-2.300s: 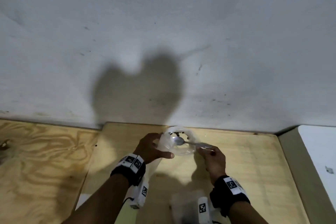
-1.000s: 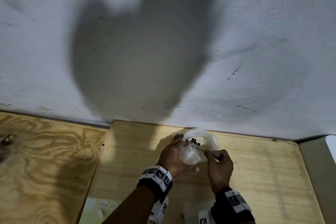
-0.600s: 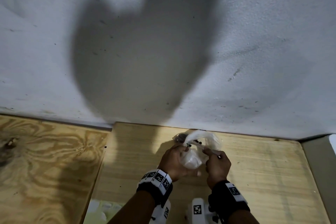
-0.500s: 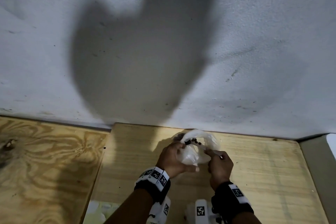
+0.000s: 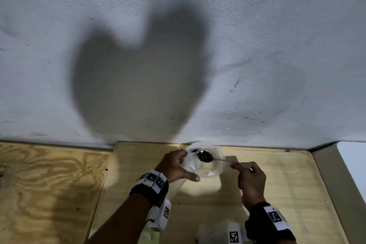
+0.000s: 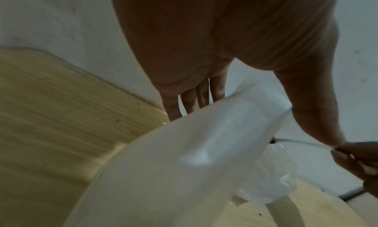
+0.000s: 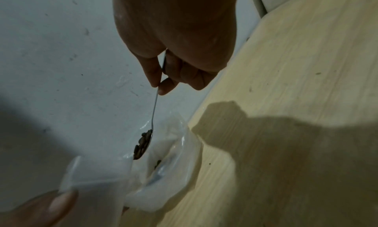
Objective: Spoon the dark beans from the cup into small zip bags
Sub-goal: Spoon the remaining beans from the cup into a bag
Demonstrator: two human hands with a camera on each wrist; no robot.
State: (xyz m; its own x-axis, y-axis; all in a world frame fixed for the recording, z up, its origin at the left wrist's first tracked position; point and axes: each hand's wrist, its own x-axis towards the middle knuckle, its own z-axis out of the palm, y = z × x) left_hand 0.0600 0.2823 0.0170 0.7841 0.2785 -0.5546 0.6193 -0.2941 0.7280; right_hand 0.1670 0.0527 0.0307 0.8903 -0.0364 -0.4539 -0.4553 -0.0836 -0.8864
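A clear plastic cup [image 5: 216, 166] stands on the pale board close to the wall. My left hand [image 5: 186, 164] holds a small translucent zip bag [image 5: 190, 161] upright against the cup's left side, with the fingers [image 6: 194, 101] behind the bag [image 6: 214, 149] and the thumb below it. My right hand [image 5: 237, 165] pinches the handle of a metal spoon [image 5: 221, 161]. The spoon's bowl is heaped with dark beans [image 5: 206, 156] and hangs over the cup beside the bag's mouth. In the right wrist view the loaded spoon [image 7: 143, 143] is above the cup [image 7: 175, 149], which has a few beans [image 7: 158, 162] at its bottom.
A rough white wall [image 5: 178, 45] rises right behind the cup. The pale wooden board [image 5: 277, 184] lies beside a darker plywood surface [image 5: 49, 184] on the left and a grey ledge [image 5: 336, 184] on the right. Pale plastic pieces [image 5: 147, 235] lie at the near edge.
Half a second ago the spoon tip was at the raised bag's mouth. Now my right hand is further right and the spoon, heaped with beans, hangs over the cup; the bag sits lower.
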